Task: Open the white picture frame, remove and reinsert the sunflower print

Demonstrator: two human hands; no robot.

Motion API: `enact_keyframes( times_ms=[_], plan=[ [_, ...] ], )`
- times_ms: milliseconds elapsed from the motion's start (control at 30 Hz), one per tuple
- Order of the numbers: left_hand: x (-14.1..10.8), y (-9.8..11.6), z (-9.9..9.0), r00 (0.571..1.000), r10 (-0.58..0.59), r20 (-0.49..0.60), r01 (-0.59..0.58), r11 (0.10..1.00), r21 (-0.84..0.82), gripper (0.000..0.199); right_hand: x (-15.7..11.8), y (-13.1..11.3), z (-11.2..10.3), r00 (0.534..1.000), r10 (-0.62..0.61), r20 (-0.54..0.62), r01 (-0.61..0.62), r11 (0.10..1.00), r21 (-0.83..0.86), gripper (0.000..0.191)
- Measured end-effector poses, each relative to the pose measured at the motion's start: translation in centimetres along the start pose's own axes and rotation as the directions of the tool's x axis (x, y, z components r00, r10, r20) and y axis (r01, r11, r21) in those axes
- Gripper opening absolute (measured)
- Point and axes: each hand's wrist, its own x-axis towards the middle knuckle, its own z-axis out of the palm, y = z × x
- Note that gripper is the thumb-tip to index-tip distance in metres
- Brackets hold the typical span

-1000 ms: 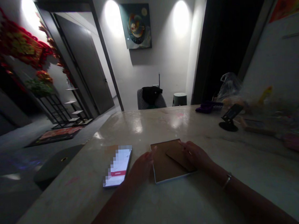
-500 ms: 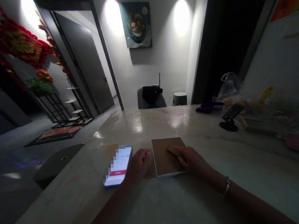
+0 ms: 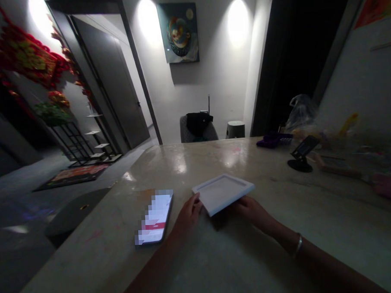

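Observation:
A square white frame (image 3: pixel 221 193) is raised off the marble table top (image 3: pixel 196 163) between my two hands, tilted, with its shallow white face upward. My left hand (image 3: pixel 188 216) grips its lower left edge, and my right hand (image 3: pixel 250 212) holds its right side from below. The frame's brown back is hidden. Just left of my left hand, a smartphone (image 3: pixel 154 217) lies flat with its screen lit and pixelated.
Along the table's right side stand a black phone stand (image 3: pixel 300 160), a purple item (image 3: pixel 274 139), a plastic bag (image 3: pixel 301 113) and several blurred objects. The table's left edge drops to a dark floor. A grey chair (image 3: pixel 198 131) stands beyond the far edge.
The frame has risen off the table and turned over, so its white face now shows instead of the brown back. Both hands have moved to its edges.

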Motion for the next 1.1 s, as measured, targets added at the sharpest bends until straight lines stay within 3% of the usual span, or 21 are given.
enact_keyframes(
  times_ms=[233, 367, 433, 567, 733, 833, 1000, 1100],
  plan=[
    [0.2, 0.0, -0.1, 0.976, -0.215, 0.045, 0.218, 0.924, -0.313, 0.045, -0.6, -0.8, 0.0, 0.951, -0.045, 0.306, 0.027, 0.998, 0.062, 0.022],
    [0.5, -0.9, 0.3, 0.964, -0.267, 0.004, 0.253, 0.908, -0.335, 0.047, -1.0, -1.5, -0.6, 0.918, 0.006, 0.396, -0.017, 1.000, 0.023, 0.030],
    [0.6, -1.1, 0.4, 0.964, -0.266, 0.004, 0.254, 0.916, -0.311, 0.050, -0.8, -1.6, -0.9, 0.929, 0.025, 0.368, -0.042, 0.998, 0.036, 0.034],
    [0.5, -0.5, 0.3, 0.980, -0.200, 0.013, 0.196, 0.943, -0.268, 0.057, 0.0, -1.0, -1.9, 0.987, 0.026, 0.159, -0.034, 0.998, 0.049, 0.036],
    [0.1, 0.7, -0.2, 0.978, -0.204, 0.049, 0.208, 0.975, -0.083, 0.051, 0.6, 0.1, -2.7, 0.999, 0.030, -0.019, -0.030, 0.999, -0.022, 0.035],
    [-0.4, 0.9, -0.5, 0.979, -0.203, 0.034, 0.199, 0.975, 0.097, 0.041, 0.7, 0.7, -2.5, 0.998, 0.060, -0.032, -0.062, 0.997, -0.055, 0.037],
    [-0.9, 0.7, -1.1, 0.995, -0.081, -0.059, 0.097, 0.926, 0.364, 0.025, 0.8, 1.1, -1.8, 0.994, 0.111, 0.015, -0.111, 0.994, -0.014, 0.045],
    [-0.8, 1.0, -1.3, 0.995, -0.097, -0.038, 0.103, 0.968, 0.228, 0.040, 0.6, 0.5, -2.0, 0.992, 0.119, 0.049, -0.123, 0.989, 0.083, 0.051]
  ],
)
